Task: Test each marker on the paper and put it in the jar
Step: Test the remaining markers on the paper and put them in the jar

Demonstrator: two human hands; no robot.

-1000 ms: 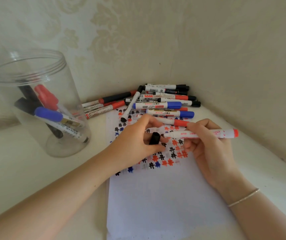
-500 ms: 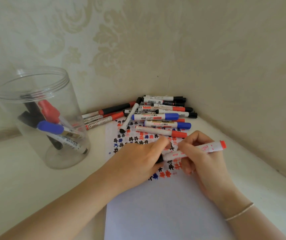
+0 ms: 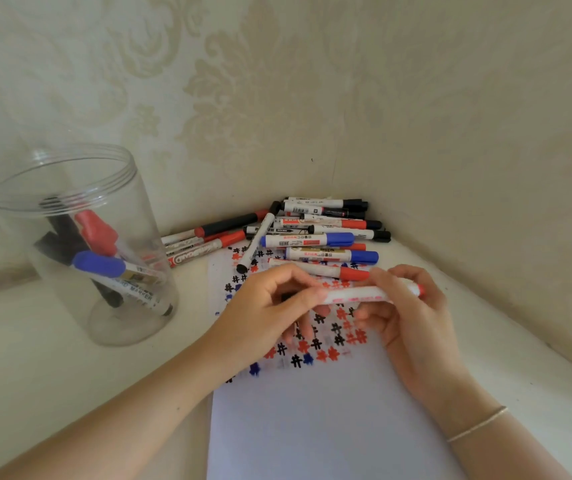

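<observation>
A white marker (image 3: 364,293) with pink print and a red end lies level between both hands, above the white paper (image 3: 312,420). My left hand (image 3: 260,313) pinches its left end, where a black cap is mostly hidden under the fingers. My right hand (image 3: 412,317) grips the barrel near its right end. The paper's upper part carries several red, black and blue hash marks (image 3: 326,341). A clear plastic jar (image 3: 80,244) stands upright at the left and holds several markers.
A pile of several markers (image 3: 312,233) with red, blue and black caps lies in the corner behind the paper. Patterned walls close in at the back and the right. The pale tabletop (image 3: 52,375) stretches to the left of the paper.
The marker's tip was down at the paper half a second ago. Now the marker is lifted and level, and my left hand has closed over its tip end with the black cap.
</observation>
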